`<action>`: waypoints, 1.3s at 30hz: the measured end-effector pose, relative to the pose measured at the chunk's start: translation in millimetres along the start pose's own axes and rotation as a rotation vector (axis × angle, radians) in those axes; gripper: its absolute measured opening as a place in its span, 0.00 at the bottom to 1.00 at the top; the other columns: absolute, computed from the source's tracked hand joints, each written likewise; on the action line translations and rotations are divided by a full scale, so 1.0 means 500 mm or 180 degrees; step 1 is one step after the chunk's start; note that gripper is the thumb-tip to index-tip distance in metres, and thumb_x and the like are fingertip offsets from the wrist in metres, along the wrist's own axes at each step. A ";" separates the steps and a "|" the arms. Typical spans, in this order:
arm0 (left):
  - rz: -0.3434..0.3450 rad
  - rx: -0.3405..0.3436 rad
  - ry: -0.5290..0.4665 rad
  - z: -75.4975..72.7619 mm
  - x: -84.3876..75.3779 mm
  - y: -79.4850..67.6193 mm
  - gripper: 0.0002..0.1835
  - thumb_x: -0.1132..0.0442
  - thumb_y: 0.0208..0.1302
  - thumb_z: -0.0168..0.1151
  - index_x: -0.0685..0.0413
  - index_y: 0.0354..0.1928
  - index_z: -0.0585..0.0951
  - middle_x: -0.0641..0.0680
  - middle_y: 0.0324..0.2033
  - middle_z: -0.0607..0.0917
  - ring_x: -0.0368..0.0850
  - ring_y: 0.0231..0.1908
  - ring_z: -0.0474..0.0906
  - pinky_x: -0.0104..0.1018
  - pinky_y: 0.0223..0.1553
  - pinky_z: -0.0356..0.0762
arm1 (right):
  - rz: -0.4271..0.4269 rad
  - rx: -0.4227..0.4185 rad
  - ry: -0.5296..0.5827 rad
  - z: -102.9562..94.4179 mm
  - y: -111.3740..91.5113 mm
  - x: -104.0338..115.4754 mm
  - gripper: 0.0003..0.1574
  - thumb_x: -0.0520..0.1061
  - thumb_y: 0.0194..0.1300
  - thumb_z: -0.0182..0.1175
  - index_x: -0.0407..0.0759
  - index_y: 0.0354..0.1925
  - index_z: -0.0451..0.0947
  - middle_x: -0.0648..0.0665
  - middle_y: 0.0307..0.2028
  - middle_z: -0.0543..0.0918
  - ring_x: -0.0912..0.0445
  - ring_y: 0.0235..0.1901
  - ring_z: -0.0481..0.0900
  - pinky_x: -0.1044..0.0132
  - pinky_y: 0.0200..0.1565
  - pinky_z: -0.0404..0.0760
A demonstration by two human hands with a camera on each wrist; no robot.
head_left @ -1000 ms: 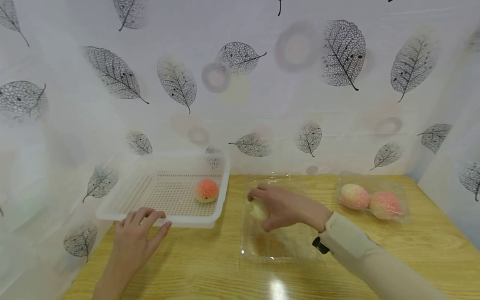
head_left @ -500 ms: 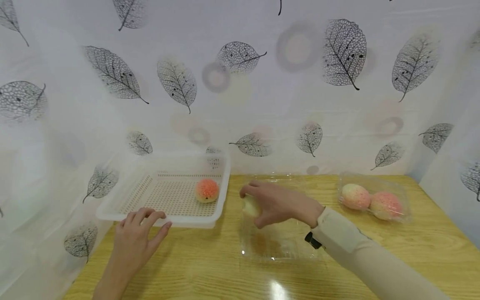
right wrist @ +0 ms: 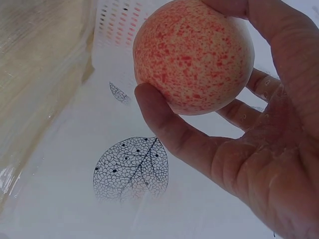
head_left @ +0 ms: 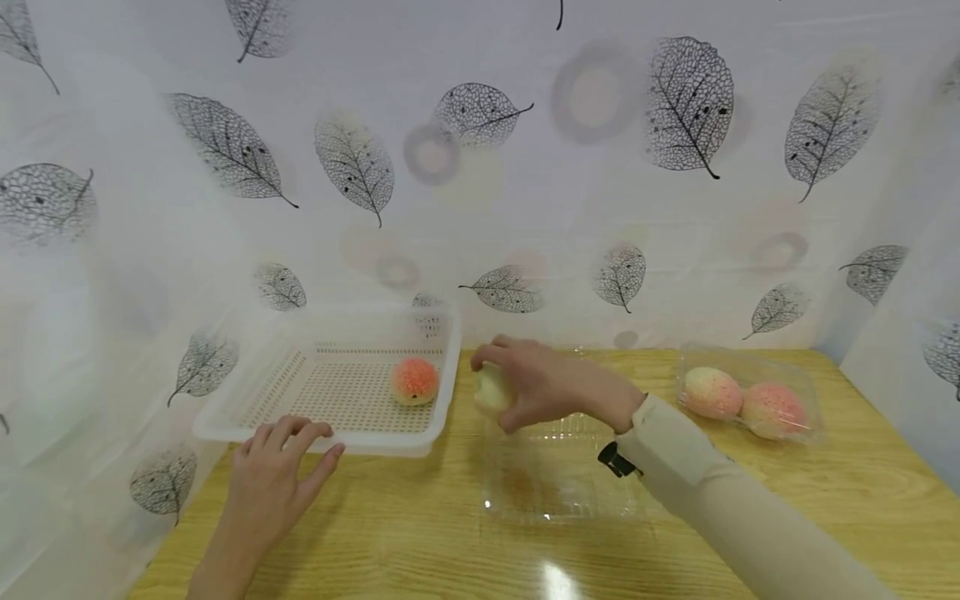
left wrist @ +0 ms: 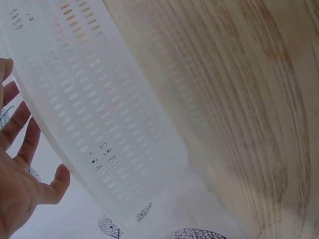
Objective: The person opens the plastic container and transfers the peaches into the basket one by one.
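My right hand [head_left: 551, 383] grips a peach [head_left: 492, 390] between thumb and fingers, above the left side of a clear plastic clamshell box [head_left: 555, 479]. Its pale side faces the head camera; in the right wrist view the peach [right wrist: 194, 57] shows red speckles. At the left, my left hand [head_left: 273, 475] rests its loosely spread fingers at the front rim of a white perforated basket [head_left: 382, 442]. Another red-speckled peach [head_left: 415, 382] lies in the basket's right part. The left wrist view has the basket's slotted side [left wrist: 94, 104] beside the left hand [left wrist: 25, 169].
Back right on the wooden table [head_left: 420, 533] stands a second clear box [head_left: 780, 375], with two pink-and-yellow peaches [head_left: 742, 404] inside. A leaf-patterned white curtain [head_left: 525, 208] hangs behind the table and along both sides.
My right hand has lifted the peach up and slightly left from the clear box. The left hand, the basket and its peach have stayed in place.
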State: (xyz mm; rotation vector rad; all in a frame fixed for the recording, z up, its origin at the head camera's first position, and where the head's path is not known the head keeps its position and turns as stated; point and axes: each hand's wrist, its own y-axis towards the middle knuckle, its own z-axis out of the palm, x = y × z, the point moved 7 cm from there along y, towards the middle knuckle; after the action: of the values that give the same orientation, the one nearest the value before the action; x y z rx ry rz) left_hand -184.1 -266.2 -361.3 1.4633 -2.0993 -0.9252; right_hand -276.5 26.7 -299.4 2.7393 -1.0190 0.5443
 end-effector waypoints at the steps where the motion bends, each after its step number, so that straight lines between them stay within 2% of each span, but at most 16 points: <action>1: 0.0000 -0.0002 -0.0007 0.001 0.000 -0.001 0.14 0.50 0.55 0.76 0.46 0.40 0.85 0.53 0.37 0.84 0.58 0.36 0.80 0.61 0.30 0.76 | 0.0000 -0.0008 -0.0018 -0.003 0.003 0.000 0.42 0.46 0.48 0.76 0.48 0.62 0.73 0.44 0.56 0.78 0.52 0.46 0.79 0.67 0.40 0.84; 6: -0.0019 -0.0003 -0.0025 0.001 0.000 -0.002 0.14 0.50 0.56 0.75 0.45 0.40 0.85 0.52 0.37 0.84 0.57 0.36 0.80 0.61 0.30 0.75 | -0.0004 -0.0013 -0.0017 -0.013 0.014 -0.001 0.42 0.47 0.48 0.75 0.48 0.62 0.73 0.43 0.56 0.78 0.52 0.46 0.80 0.68 0.39 0.84; 9: -0.0064 0.0024 -0.0028 0.002 0.000 -0.002 0.16 0.55 0.48 0.79 0.45 0.40 0.85 0.52 0.37 0.84 0.57 0.36 0.79 0.61 0.31 0.75 | -0.0013 -0.0020 -0.0017 -0.014 0.019 -0.002 0.42 0.47 0.48 0.75 0.48 0.62 0.73 0.44 0.55 0.79 0.52 0.45 0.79 0.69 0.38 0.83; 18: -0.0023 -0.0008 -0.0060 0.002 0.000 0.000 0.14 0.53 0.54 0.77 0.46 0.41 0.85 0.53 0.38 0.84 0.58 0.37 0.80 0.62 0.31 0.74 | -0.0094 -0.0061 0.0043 -0.009 0.034 0.000 0.41 0.46 0.48 0.75 0.48 0.61 0.73 0.44 0.53 0.79 0.55 0.41 0.79 0.69 0.37 0.82; 23: -0.0050 0.0013 -0.0041 0.006 0.003 -0.001 0.16 0.54 0.49 0.78 0.45 0.41 0.85 0.53 0.38 0.84 0.57 0.37 0.79 0.62 0.33 0.74 | -0.0108 -0.0077 0.0016 -0.006 0.046 0.002 0.42 0.47 0.49 0.75 0.46 0.62 0.73 0.45 0.53 0.80 0.55 0.40 0.79 0.69 0.36 0.81; 30: -0.0066 0.0015 -0.0035 0.003 0.004 -0.001 0.17 0.55 0.48 0.79 0.46 0.41 0.85 0.53 0.38 0.84 0.58 0.37 0.80 0.64 0.33 0.75 | -0.0129 -0.0080 0.0012 0.000 0.063 0.006 0.42 0.47 0.49 0.74 0.45 0.63 0.73 0.45 0.54 0.79 0.55 0.42 0.79 0.69 0.37 0.81; 39: -0.0026 -0.0007 -0.0036 0.003 0.003 0.000 0.14 0.46 0.60 0.72 0.45 0.41 0.85 0.53 0.38 0.85 0.58 0.37 0.80 0.62 0.31 0.75 | -0.0201 -0.0141 0.0026 0.009 0.082 0.011 0.41 0.46 0.49 0.73 0.47 0.63 0.74 0.43 0.56 0.79 0.54 0.42 0.78 0.69 0.37 0.80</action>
State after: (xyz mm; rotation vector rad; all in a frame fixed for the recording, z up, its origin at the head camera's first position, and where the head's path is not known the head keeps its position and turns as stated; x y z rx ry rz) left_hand -185.6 -267.3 -362.4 1.4699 -2.1011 -0.9406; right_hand -298.4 -8.6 -300.2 2.7177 -0.9278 0.5164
